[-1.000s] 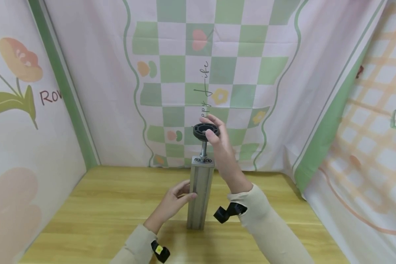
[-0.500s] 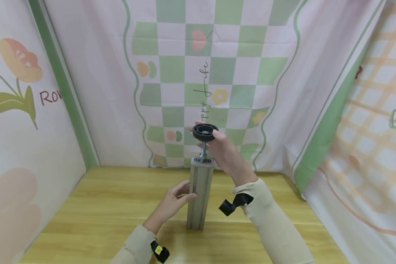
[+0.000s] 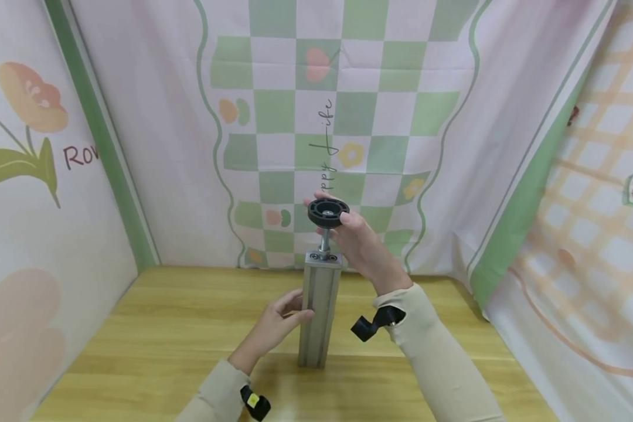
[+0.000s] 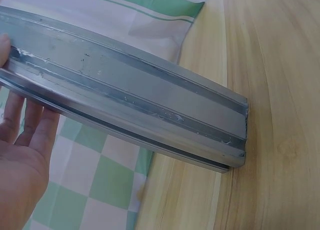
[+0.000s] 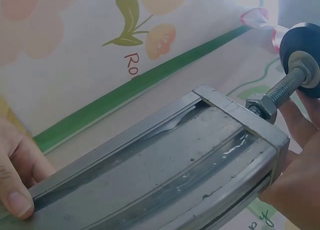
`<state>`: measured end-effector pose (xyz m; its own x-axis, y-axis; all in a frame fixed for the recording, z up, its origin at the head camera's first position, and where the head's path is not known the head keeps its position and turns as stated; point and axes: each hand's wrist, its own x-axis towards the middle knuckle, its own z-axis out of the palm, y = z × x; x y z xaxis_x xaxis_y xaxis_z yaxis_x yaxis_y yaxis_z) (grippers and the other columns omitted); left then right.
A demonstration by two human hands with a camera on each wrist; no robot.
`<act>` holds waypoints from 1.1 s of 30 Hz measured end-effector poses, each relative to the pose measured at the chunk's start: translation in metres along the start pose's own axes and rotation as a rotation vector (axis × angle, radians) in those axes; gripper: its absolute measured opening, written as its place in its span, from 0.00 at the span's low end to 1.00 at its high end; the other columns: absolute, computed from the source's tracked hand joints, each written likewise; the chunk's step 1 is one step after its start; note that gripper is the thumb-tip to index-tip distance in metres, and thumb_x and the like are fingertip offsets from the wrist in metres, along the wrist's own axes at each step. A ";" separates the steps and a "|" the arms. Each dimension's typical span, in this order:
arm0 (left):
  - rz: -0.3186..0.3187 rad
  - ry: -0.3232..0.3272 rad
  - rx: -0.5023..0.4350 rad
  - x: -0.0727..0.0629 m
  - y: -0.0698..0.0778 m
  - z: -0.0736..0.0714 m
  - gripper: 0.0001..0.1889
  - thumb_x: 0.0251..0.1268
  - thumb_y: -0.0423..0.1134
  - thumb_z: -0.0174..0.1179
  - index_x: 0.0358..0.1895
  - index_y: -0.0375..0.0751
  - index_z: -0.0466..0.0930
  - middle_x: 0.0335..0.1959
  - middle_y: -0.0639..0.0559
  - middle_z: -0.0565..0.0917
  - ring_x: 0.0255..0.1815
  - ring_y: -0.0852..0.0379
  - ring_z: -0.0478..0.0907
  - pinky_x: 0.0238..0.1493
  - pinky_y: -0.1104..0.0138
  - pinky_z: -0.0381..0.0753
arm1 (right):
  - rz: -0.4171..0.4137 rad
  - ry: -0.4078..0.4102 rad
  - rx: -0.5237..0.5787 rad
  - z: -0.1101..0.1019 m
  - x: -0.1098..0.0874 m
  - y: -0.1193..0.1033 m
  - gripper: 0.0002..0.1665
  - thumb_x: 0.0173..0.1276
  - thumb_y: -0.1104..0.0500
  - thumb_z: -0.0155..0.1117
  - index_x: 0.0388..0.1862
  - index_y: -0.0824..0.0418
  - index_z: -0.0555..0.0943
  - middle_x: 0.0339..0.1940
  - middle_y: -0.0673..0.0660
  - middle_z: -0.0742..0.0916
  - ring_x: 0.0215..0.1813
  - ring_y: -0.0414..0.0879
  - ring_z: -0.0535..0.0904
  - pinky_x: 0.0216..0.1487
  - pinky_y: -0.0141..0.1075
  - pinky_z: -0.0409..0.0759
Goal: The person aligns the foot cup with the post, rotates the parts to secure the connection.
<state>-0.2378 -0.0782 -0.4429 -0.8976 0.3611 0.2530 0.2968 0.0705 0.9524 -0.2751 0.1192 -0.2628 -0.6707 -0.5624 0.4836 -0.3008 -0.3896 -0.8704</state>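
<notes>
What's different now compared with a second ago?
The right hand shifted on the black disc: its fingers now reach farther left behind the rim, and its wrist moved slightly right. The left hand still holds the metal post, which stayed upright on the table.

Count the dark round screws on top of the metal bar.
2, both on the end cap: a left screw and a right screw, either side of the threaded rod in the head view. The rod may hide others.

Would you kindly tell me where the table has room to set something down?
The table is bare between the left curtain and left hand, and between the right sleeve and right curtain. It is crowded around the metal post, which the left hand grips.
</notes>
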 end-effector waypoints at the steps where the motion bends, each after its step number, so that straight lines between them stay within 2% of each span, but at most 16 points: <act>1: 0.001 0.000 -0.002 0.000 -0.001 0.000 0.27 0.71 0.50 0.64 0.70 0.51 0.72 0.54 0.50 0.83 0.55 0.51 0.80 0.59 0.53 0.78 | -0.004 0.003 0.002 0.000 0.000 0.000 0.54 0.64 0.36 0.66 0.78 0.65 0.58 0.75 0.64 0.69 0.76 0.53 0.58 0.72 0.49 0.57; 7: 0.008 0.004 -0.004 0.002 -0.003 0.000 0.27 0.70 0.51 0.64 0.70 0.50 0.72 0.54 0.50 0.83 0.56 0.51 0.80 0.59 0.53 0.79 | -0.047 0.026 -0.105 -0.001 -0.001 -0.001 0.49 0.68 0.40 0.62 0.77 0.66 0.58 0.72 0.64 0.72 0.73 0.55 0.63 0.74 0.50 0.55; 11: -0.003 0.012 0.004 0.001 -0.003 0.001 0.27 0.69 0.52 0.64 0.69 0.53 0.73 0.53 0.51 0.83 0.55 0.51 0.80 0.58 0.53 0.79 | -0.030 0.066 -0.194 -0.001 -0.003 -0.003 0.47 0.67 0.39 0.63 0.76 0.63 0.61 0.68 0.63 0.73 0.70 0.54 0.67 0.74 0.51 0.56; 14: -0.005 0.016 0.011 0.001 -0.002 0.001 0.27 0.69 0.52 0.64 0.69 0.55 0.73 0.53 0.52 0.83 0.55 0.51 0.80 0.58 0.53 0.79 | -0.002 0.122 -0.245 0.002 -0.005 -0.005 0.51 0.64 0.35 0.67 0.74 0.62 0.62 0.66 0.63 0.75 0.67 0.54 0.70 0.73 0.50 0.58; 19: -0.008 0.015 0.006 0.001 -0.002 0.001 0.26 0.70 0.52 0.64 0.69 0.55 0.73 0.53 0.52 0.83 0.55 0.52 0.80 0.58 0.52 0.79 | 0.030 0.211 -0.320 0.011 -0.006 -0.011 0.56 0.58 0.32 0.73 0.71 0.63 0.61 0.64 0.62 0.76 0.65 0.53 0.73 0.67 0.45 0.68; 23: -0.007 0.011 0.005 0.002 -0.003 0.001 0.25 0.70 0.52 0.64 0.68 0.56 0.74 0.52 0.52 0.83 0.55 0.52 0.80 0.58 0.52 0.79 | 0.051 0.293 -0.373 0.020 -0.006 -0.014 0.47 0.62 0.40 0.73 0.67 0.60 0.60 0.62 0.61 0.77 0.61 0.53 0.76 0.58 0.39 0.76; 26: 0.001 0.011 0.004 0.002 -0.003 0.001 0.25 0.70 0.51 0.64 0.68 0.56 0.74 0.52 0.52 0.84 0.54 0.52 0.80 0.58 0.53 0.79 | 0.072 0.364 -0.433 0.025 -0.006 -0.015 0.40 0.64 0.47 0.72 0.63 0.57 0.59 0.59 0.60 0.78 0.57 0.53 0.77 0.53 0.37 0.78; 29: 0.012 0.013 0.004 0.003 -0.003 0.002 0.24 0.70 0.50 0.64 0.67 0.57 0.75 0.51 0.52 0.84 0.54 0.52 0.81 0.57 0.54 0.79 | 0.070 0.418 -0.478 0.029 -0.005 -0.016 0.38 0.64 0.50 0.73 0.60 0.56 0.59 0.58 0.59 0.78 0.54 0.53 0.77 0.49 0.37 0.79; 33: 0.018 0.011 -0.001 0.003 -0.003 0.002 0.25 0.70 0.50 0.64 0.68 0.57 0.74 0.52 0.52 0.84 0.54 0.52 0.81 0.57 0.54 0.79 | 0.021 0.443 -0.501 0.032 -0.005 -0.015 0.38 0.62 0.52 0.75 0.58 0.57 0.58 0.57 0.59 0.75 0.53 0.54 0.78 0.48 0.38 0.81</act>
<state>-0.2409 -0.0758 -0.4456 -0.8955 0.3523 0.2718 0.3127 0.0634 0.9477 -0.2455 0.1045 -0.2493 -0.8629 -0.1723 0.4752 -0.4912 0.0644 -0.8686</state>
